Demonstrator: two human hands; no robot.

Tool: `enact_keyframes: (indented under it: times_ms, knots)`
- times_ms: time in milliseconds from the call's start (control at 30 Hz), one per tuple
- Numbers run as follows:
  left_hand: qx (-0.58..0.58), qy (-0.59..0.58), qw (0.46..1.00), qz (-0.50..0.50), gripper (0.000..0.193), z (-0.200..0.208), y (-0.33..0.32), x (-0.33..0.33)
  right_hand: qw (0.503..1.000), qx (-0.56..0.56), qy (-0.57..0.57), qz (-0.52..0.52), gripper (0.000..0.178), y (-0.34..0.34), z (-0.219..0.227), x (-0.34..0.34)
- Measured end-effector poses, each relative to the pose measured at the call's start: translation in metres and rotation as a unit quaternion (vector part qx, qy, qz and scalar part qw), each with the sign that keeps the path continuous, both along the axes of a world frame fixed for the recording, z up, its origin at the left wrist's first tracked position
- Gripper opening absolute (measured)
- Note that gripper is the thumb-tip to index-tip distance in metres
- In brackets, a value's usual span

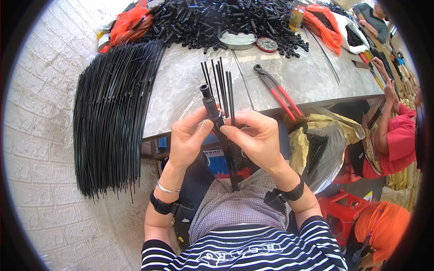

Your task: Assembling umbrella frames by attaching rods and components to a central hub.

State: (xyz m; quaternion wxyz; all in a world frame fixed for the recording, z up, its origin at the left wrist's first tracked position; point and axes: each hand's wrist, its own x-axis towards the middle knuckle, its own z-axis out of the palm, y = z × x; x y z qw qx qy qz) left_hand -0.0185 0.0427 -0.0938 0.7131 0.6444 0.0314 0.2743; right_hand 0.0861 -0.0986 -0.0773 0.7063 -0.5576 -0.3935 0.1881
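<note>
Between both hands, over my lap, a black tube (210, 104) stands tilted, its hollow upper end toward the table and its lower end by the checked cloth. My left hand (192, 133) pinches the tube's collar between thumb and fingers. My right hand (255, 137) is closed against the tube's right side, thumb and forefinger together. Several thin black rods (222, 83) stick up beside the tube, between the hands; their lower ends are hidden by my fingers. Past the right hand, pincers (282, 97) with red handles lie on the table's near edge.
A thick bundle of black rods (113, 113) overhangs the grey table (181, 67) at left. At the back are a heap of black tubular parts (203, 22), a tin of pale pins (237, 39) and a red-rimmed dish (267, 44). Other people sit at right beside a brown sack (332, 122).
</note>
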Motion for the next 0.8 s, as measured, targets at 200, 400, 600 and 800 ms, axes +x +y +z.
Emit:
enact_keyframes:
  times_ms: [200, 400, 600, 800]
  knots:
    - [-0.018, 0.001, 1.000, 0.002, 0.035, -0.005, 0.001, -0.001, 1.000, 0.007, -0.019, -0.016, 0.016, 0.001, 0.002, -0.002]
    - [-0.026, -0.014, 1.000, -0.001, 0.034, -0.011, 0.004, -0.004, 0.999, 0.020, -0.023, -0.027, 0.016, 0.002, 0.002, -0.010]
    - [-0.042, -0.045, 0.997, -0.047, 0.036, -0.019, 0.010, -0.006, 0.987, 0.034, -0.132, -0.089, 0.015, 0.007, 0.000, -0.016]
    - [-0.072, -0.029, 0.996, -0.036, 0.036, -0.026, 0.014, -0.007, 0.975, 0.048, -0.173, -0.133, 0.015, 0.011, -0.004, -0.020]
